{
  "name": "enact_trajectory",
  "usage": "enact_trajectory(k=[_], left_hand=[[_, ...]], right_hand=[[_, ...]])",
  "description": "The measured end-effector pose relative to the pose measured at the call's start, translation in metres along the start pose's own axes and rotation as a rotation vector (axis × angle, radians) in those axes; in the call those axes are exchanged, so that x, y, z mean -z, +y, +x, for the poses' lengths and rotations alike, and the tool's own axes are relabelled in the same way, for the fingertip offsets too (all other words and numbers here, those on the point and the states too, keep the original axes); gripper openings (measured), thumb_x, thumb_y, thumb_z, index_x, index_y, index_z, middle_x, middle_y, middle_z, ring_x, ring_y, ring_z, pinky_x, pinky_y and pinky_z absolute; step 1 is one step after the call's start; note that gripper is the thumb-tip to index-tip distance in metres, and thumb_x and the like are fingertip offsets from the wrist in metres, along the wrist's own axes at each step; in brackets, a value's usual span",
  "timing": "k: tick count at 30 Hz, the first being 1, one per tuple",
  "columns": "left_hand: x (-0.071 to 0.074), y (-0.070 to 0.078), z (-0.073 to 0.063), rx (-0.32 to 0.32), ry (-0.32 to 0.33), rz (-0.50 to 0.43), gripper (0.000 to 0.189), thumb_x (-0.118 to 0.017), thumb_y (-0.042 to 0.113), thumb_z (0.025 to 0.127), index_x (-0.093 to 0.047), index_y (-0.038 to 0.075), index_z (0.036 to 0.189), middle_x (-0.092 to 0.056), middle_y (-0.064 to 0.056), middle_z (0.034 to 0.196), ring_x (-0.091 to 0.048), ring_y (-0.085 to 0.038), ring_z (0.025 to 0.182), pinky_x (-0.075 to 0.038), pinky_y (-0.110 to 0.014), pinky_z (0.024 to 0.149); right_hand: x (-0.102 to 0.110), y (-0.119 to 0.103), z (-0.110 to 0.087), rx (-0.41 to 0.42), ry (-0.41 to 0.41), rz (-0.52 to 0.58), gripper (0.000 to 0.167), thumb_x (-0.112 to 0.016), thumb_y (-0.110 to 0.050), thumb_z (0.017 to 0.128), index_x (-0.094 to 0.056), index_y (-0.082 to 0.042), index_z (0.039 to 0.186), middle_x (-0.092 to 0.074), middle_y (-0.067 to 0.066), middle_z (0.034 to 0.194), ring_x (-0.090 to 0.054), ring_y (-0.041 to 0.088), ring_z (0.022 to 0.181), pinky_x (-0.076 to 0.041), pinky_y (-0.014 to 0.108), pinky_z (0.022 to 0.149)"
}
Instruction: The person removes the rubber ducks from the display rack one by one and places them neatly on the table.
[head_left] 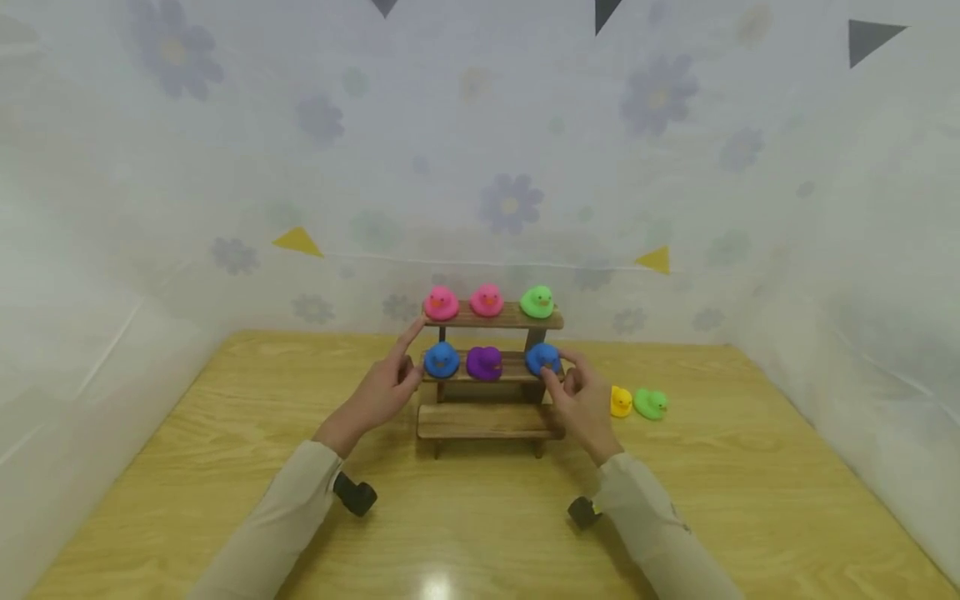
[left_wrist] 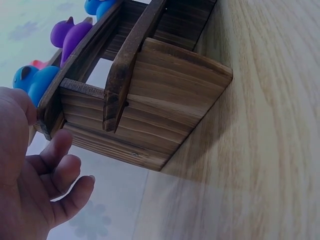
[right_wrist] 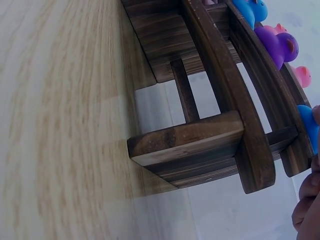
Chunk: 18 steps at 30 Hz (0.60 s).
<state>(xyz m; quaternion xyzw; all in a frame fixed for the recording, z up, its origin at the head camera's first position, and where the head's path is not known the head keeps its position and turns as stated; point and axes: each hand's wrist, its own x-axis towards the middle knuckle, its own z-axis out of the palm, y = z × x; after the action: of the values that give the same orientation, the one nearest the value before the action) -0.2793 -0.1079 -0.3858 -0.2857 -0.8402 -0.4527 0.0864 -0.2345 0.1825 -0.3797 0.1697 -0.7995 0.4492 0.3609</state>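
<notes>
A three-tier wooden stand (head_left: 491, 422) stands on the table. My right hand (head_left: 587, 406) pinches a blue duck (head_left: 542, 357) at the right end of the middle shelf, thumb in front and index finger at its side. To its left sit a purple duck (head_left: 484, 364) and another blue duck (head_left: 441, 359). My left hand (head_left: 377, 389) is at the stand's left side, index finger straight toward the top shelf's end and thumb close by the left blue duck; its other fingers (left_wrist: 67, 172) curl loosely around nothing. Two pink ducks (head_left: 442, 304) and a green duck (head_left: 537, 302) occupy the top shelf.
Right of the stand, a yellow duck (head_left: 621, 402) and a green duck (head_left: 651, 404) sit on the wooden table (head_left: 465, 525). The yellow one is partly hidden by my right hand. A flowered white sheet (head_left: 450, 150) hangs behind and along both sides.
</notes>
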Motion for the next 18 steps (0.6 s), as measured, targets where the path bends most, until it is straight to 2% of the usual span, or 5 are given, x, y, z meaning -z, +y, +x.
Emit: enact_trajectory(k=[6, 12, 18], left_hand=[[-0.0005, -0.0003, 0.001, -0.006, -0.001, -0.001, 0.07, -0.047, 0.008, 0.098, -0.014, 0.027, 0.156, -0.046, 0.001, 0.061, -0.036, -0.009, 0.051, -0.036, -0.026, 0.051], [-0.0001, -0.0005, -0.0003, 0.002, -0.008, -0.01, 0.069, -0.045, 0.008, 0.098, -0.013, 0.028, 0.156, -0.05, -0.002, 0.063, -0.039, -0.009, 0.051, -0.038, -0.027, 0.051], [-0.0016, -0.0011, -0.0007, 0.007, -0.023, -0.046, 0.069, -0.042, 0.009, 0.099, -0.01, 0.028, 0.156, -0.063, -0.013, 0.077, -0.057, -0.029, 0.062, -0.049, -0.03, 0.058]], right_hand=[[0.0019, -0.0004, -0.0002, -0.017, -0.004, 0.003, 0.027, -0.069, 0.006, 0.082, -0.063, 0.013, 0.108, -0.036, 0.005, 0.048, -0.027, 0.0, 0.045, -0.02, 0.009, 0.045], [0.0029, 0.0008, -0.0021, 0.007, -0.001, 0.004, 0.028, -0.069, 0.006, 0.082, -0.063, 0.013, 0.108, -0.037, 0.006, 0.046, -0.027, 0.001, 0.043, -0.021, 0.01, 0.044], [0.0046, 0.0009, -0.0034, 0.038, 0.012, 0.007, 0.028, -0.069, 0.009, 0.081, -0.062, 0.015, 0.107, -0.035, 0.006, 0.046, -0.026, 0.0, 0.044, -0.021, 0.012, 0.044]])
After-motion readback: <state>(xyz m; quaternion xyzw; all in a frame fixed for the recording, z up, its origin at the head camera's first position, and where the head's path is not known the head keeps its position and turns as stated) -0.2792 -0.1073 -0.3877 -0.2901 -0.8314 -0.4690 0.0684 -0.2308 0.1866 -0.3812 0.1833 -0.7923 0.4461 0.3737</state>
